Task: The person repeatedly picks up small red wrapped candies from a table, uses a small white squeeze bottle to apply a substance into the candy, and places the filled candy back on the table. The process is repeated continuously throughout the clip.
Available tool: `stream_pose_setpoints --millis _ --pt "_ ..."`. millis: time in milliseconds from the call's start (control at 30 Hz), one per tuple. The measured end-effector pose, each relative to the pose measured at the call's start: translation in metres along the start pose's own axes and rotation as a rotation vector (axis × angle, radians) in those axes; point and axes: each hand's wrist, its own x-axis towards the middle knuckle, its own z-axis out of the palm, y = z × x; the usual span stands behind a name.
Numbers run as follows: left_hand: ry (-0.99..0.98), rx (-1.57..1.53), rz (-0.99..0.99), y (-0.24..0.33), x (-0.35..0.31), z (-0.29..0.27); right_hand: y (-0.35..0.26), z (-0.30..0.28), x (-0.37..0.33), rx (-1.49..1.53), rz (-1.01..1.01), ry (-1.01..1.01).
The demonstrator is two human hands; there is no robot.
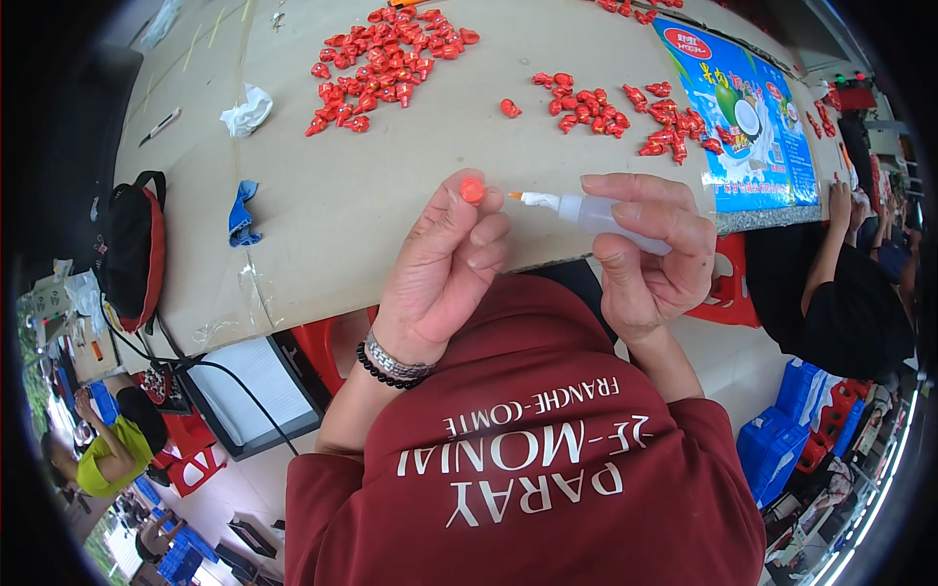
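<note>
Between the thumb and fingers of my left hand (445, 249) is a small red piece (472, 189), its round end facing up. My right hand (657, 244) grips a translucent white squeeze bottle (596, 215), tilted nearly level. The bottle's narrow orange tip (515, 195) points left at the red piece, a short gap away from it. Beyond my hands, a large heap of small glossy red pieces (376, 73) lies on the table, and a smaller group (586, 105) sits farther right. What the red pieces are, I cannot tell.
The pale table (322, 215) holds a crumpled tissue (247, 110), a blue cloth scrap (243, 215), a pen (160, 127) and a blue printed sheet (747, 117). A black and red bag (132, 249) hangs at the left edge. Co-workers sit to the right and the lower left.
</note>
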Motion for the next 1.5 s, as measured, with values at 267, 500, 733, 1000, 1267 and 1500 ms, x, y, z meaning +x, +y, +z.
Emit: stream_pose_setpoints --millis 267,500,733,1000,1267,1500 --pt "0.039 -0.019 -0.029 -0.003 -0.002 0.002 0.001 0.006 0.0 -0.041 -0.051 -0.027" --pt "0.033 -0.011 -0.03 -0.005 -0.003 0.004 0.0 0.009 0.0 -0.069 -0.033 -0.038" --pt "0.041 0.003 -0.024 -0.005 -0.003 0.003 0.001 0.01 0.001 -0.096 -0.05 -0.063" --pt "0.002 0.066 0.042 -0.004 -0.001 0.001 -0.006 0.005 0.004 -0.054 -0.026 -0.048" --pt "-0.023 0.113 0.105 -0.006 -0.002 0.005 -0.003 0.004 0.001 0.039 0.025 -0.03" --pt "-0.027 0.132 0.093 -0.006 -0.003 0.005 -0.002 0.006 -0.001 0.077 0.028 -0.031"
